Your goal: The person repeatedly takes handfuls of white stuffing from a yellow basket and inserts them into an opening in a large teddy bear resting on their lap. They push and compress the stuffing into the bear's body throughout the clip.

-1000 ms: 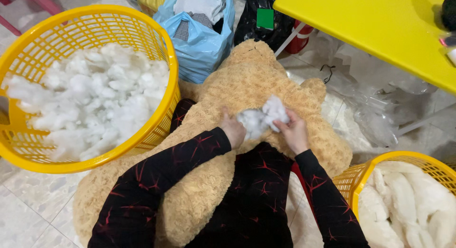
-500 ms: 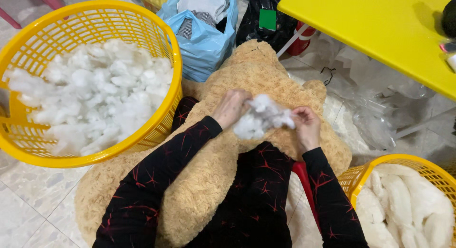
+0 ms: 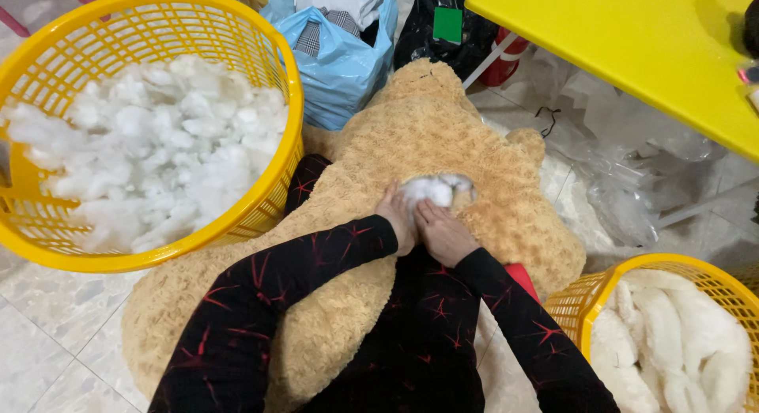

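A big tan plush bear skin (image 3: 443, 128) lies across my lap. A wad of white stuffing (image 3: 431, 190) sits in an opening in the plush. My left hand (image 3: 397, 215) presses against the wad's left side, fingers curled at the opening's edge. My right hand (image 3: 443, 233) lies just below the wad, fingers flat and pushing on it. Both sleeves are black with red marks.
A yellow basket (image 3: 269, 57) full of loose white stuffing stands at the left. Another yellow basket (image 3: 585, 302) with white fleece sits at the lower right. A blue bag (image 3: 340, 65) of cloth and a black bag (image 3: 427, 33) lie behind the bear. A yellow table (image 3: 632, 57) is at the upper right.
The wad was held up and pulled apart between both hands; now it has gone down into the bear's opening and both hands have come together against it.
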